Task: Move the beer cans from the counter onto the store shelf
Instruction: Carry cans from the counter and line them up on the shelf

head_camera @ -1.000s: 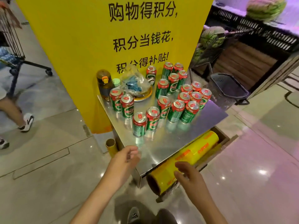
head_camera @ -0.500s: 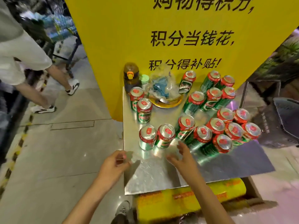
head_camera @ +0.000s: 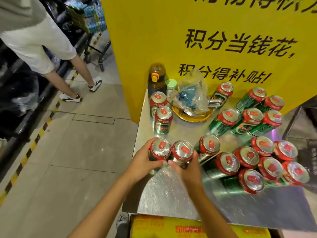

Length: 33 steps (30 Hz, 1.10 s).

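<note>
Several red-and-green beer cans stand on a shiny steel counter (head_camera: pixel 164 194). My left hand (head_camera: pixel 143 162) grips the nearest left can (head_camera: pixel 160 147) from its left side. My right hand (head_camera: pixel 187 170) grips the can beside it (head_camera: pixel 182 151), fingers curled round its near side. Both cans are upright on the counter and touch each other. Two more cans (head_camera: pixel 163 120) stand behind them at the left edge. A larger cluster of cans (head_camera: pixel 253 157) fills the right half. No store shelf is in view.
A yellow sign board (head_camera: pixel 205 31) rises behind the counter. A brown bottle (head_camera: pixel 156 79), a small green-lidded jar (head_camera: pixel 171 84) and a plastic bag on a yellow plate (head_camera: pixel 192 115) sit at the back. A person (head_camera: pixel 34 40) stands on the left floor. A yellow film roll (head_camera: pixel 188 227) lies below the counter.
The view has come closer to the counter. Both hands have moved forward from the counter's near edge and have taken hold of the two nearest cans.
</note>
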Each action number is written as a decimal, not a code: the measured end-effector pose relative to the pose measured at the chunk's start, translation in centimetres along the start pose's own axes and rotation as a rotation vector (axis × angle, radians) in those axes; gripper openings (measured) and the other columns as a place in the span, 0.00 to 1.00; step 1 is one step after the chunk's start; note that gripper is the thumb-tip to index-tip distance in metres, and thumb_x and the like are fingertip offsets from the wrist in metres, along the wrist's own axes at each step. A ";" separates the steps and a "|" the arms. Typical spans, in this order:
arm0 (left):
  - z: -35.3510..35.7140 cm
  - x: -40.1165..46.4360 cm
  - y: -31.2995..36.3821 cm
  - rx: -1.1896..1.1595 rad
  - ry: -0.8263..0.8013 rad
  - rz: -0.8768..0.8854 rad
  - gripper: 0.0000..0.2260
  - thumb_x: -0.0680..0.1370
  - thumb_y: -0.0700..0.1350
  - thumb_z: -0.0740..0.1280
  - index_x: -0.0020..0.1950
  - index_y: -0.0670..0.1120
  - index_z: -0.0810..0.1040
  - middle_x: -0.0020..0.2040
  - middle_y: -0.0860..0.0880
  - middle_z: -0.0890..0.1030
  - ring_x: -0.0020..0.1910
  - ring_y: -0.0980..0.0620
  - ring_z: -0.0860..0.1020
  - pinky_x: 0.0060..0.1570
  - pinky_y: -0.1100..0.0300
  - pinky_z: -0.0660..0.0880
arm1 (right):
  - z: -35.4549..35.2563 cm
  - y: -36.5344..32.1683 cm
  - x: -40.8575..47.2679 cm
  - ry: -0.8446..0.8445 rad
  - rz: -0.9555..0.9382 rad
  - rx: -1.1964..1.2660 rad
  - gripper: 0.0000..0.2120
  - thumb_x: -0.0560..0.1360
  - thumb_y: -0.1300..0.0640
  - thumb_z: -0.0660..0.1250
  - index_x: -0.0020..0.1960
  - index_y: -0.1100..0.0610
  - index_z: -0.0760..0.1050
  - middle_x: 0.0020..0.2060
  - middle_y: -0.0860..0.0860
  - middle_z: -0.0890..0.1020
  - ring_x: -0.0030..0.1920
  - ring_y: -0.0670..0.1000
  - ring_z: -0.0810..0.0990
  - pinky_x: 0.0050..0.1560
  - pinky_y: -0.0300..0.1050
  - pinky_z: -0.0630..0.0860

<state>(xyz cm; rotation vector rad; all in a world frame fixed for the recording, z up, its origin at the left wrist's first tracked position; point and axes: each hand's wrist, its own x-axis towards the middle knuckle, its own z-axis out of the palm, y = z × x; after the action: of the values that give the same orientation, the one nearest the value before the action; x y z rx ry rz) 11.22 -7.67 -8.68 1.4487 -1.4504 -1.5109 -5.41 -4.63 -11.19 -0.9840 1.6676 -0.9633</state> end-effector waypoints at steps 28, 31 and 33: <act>-17.5 -30.6 -3.3 -0.287 0.968 -0.102 0.25 0.65 0.41 0.76 0.53 0.62 0.71 0.52 0.62 0.77 0.51 0.66 0.74 0.47 0.71 0.69 | 18.4 -8.7 -16.3 -0.665 -0.146 0.069 0.28 0.60 0.63 0.79 0.57 0.49 0.76 0.50 0.46 0.84 0.55 0.46 0.80 0.54 0.38 0.76; -21.1 -36.5 -4.8 -0.298 1.096 -0.125 0.25 0.65 0.40 0.76 0.51 0.63 0.69 0.49 0.65 0.74 0.48 0.67 0.72 0.48 0.67 0.68 | 23.8 -9.7 -20.3 -0.785 -0.178 0.016 0.26 0.60 0.63 0.79 0.54 0.47 0.76 0.47 0.41 0.84 0.51 0.40 0.80 0.47 0.31 0.75; -23.3 -40.5 -6.1 -0.293 1.183 -0.143 0.26 0.64 0.41 0.77 0.52 0.63 0.69 0.49 0.66 0.73 0.48 0.68 0.71 0.51 0.64 0.68 | 27.5 -10.3 -23.1 -0.858 -0.204 -0.004 0.30 0.54 0.54 0.82 0.54 0.45 0.76 0.47 0.38 0.83 0.50 0.37 0.80 0.45 0.29 0.74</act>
<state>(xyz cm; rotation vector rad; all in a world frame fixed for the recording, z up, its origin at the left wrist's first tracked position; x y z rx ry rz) 44.19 24.22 2.00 1.7674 -0.3929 -0.5998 28.11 8.45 -1.10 -1.3409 0.8606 -0.5276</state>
